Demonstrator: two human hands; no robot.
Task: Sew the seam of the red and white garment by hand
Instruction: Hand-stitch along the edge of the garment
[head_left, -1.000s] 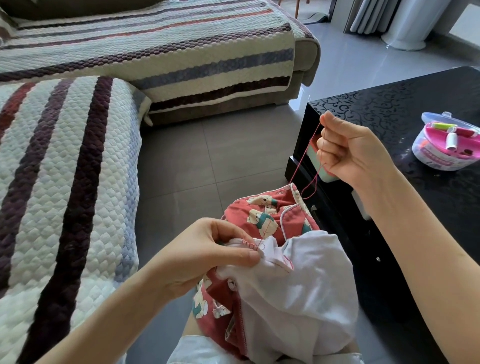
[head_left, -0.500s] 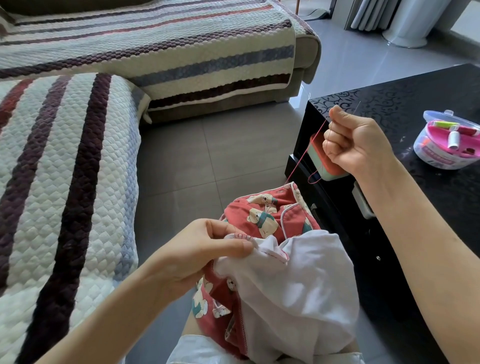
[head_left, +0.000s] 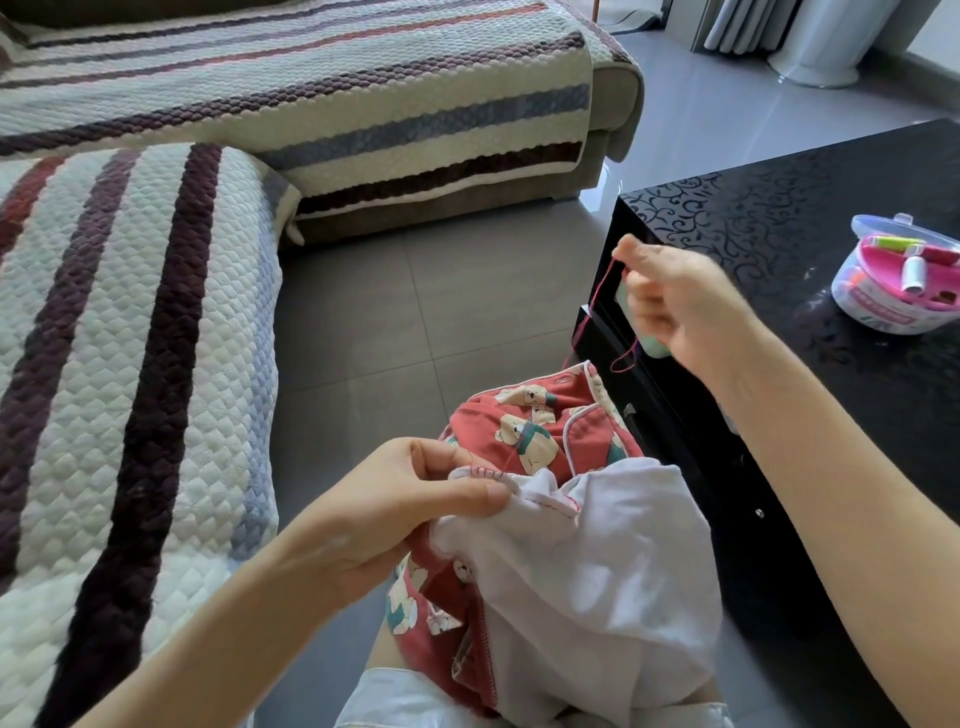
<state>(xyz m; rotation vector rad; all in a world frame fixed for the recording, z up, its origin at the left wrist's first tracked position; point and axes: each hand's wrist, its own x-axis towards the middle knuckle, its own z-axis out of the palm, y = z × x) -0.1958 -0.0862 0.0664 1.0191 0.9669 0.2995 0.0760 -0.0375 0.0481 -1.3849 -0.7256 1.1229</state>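
The red and white garment (head_left: 587, 561) lies bunched on my lap, white lining up, red bear-print side behind. My left hand (head_left: 415, 504) pinches the seam edge, where a row of red stitches shows by the thumb. My right hand (head_left: 675, 306) is raised above the garment, in front of the black table's corner, pinching the red thread (head_left: 597, 301) between thumb and forefinger. The thread runs down from the fingers to the seam, and a loop hangs below the hand. The needle itself is too small to make out.
A black patterned table (head_left: 779, 218) stands at the right, with a clear round sewing box (head_left: 898, 291) of thread spools on it. A striped quilted sofa (head_left: 130, 338) fills the left and back. Grey floor tiles (head_left: 415, 312) lie between them.
My right hand has drawn the thread up and away from the seam, then eased slightly; the hanging loop has shrunk. My left hand keeps its pinch on the seam.
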